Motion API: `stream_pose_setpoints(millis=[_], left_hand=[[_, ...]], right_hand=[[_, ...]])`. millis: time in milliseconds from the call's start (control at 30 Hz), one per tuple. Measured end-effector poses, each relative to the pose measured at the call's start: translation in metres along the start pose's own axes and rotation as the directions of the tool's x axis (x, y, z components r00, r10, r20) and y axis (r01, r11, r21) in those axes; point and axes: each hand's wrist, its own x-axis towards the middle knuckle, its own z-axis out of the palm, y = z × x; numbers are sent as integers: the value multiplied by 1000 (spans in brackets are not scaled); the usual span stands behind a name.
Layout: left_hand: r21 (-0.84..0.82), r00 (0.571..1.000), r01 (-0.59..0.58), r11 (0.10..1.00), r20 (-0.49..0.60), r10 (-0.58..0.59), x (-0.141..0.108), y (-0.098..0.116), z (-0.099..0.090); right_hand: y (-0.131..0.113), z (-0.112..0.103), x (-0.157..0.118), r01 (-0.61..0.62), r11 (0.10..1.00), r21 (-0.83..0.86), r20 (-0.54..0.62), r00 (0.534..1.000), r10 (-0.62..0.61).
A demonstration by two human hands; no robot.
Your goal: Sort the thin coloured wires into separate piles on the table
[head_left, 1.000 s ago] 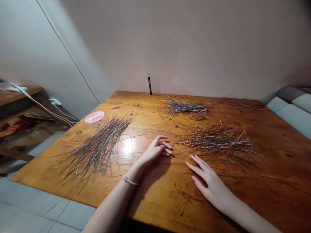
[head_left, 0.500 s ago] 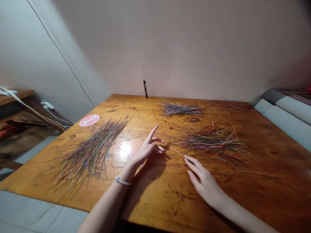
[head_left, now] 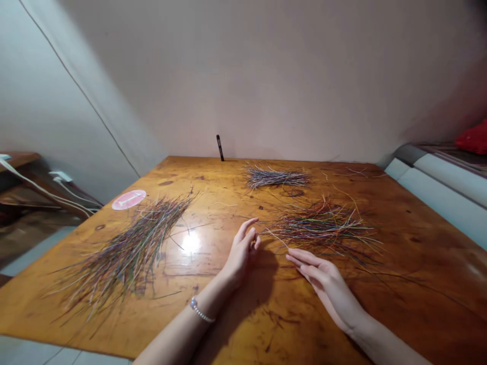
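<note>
Thin coloured wires lie on the wooden table (head_left: pixel 403 309) in three loose heaps. The largest heap of wires (head_left: pixel 125 258) spreads at the left, a tangled heap of wires (head_left: pixel 319 228) lies right of centre, and a small tidy bundle of wires (head_left: pixel 276 177) sits at the far edge. My left hand (head_left: pixel 243 248) is raised slightly, fingers loosely curled, just left of the right heap, with no wire visibly in it. My right hand (head_left: pixel 323 274) rests on the wood, fingers straight and together, just below that heap. A pearl bracelet (head_left: pixel 200 310) circles my left wrist.
A black marker (head_left: pixel 219 147) stands upright at the table's far edge, against the wall. A pink round sticker (head_left: pixel 128 199) sits at the left. White cables (head_left: pixel 41 190) run along a low wooden shelf on the left. A red cushion (head_left: pixel 474 137) lies beyond a white ledge on the right.
The view has tilted upward, so the table sits lower in the picture. My left hand has curled its spread fingers, and my right hand has flattened slightly. The heaps look unmoved.
</note>
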Motion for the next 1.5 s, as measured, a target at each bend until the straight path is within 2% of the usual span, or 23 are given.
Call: stream_pose_setpoints(millis=[167,267,400,467,633,700,833,933,1033,1200,1500], left_hand=[[51,999,45,998,0,-45,-2,-1,-7],[8,994,81,997,80,-81,-1,-2,-7],[-27,973,126,992,197,-118,-2,-4,-7],[-3,965,119,993,235,-115,-2,-4,-8],[72,945,105,992,305,-122,-6,-1,-7],[98,906,148,984,385,-174,-9,-1,-5],[158,760,249,956,580,-294,-16,-3,1],[149,711,259,954,639,-293,-18,-7,4],[138,721,262,955,630,-289,-17,-10,5],[140,775,264,954,558,-296,-16,-12,6],[192,780,222,956,553,-293,-18,-9,8]], right_hand=[[3,-2,2,26,1000,-6,-57,998,-26],[4,-3,1,16,999,-52,-37,999,-18],[10,-4,0,3,987,-159,59,998,7],[13,-4,0,35,978,-205,115,993,-12],[10,2,-2,143,925,-351,328,945,-21],[6,5,-4,167,902,-398,361,933,-14],[0,9,-7,117,906,-407,350,936,36],[0,10,-7,38,918,-395,326,940,102],[2,12,-7,44,934,-353,316,946,75],[1,12,-5,106,939,-327,295,955,-5],[0,13,-5,204,894,-400,328,942,-68]])
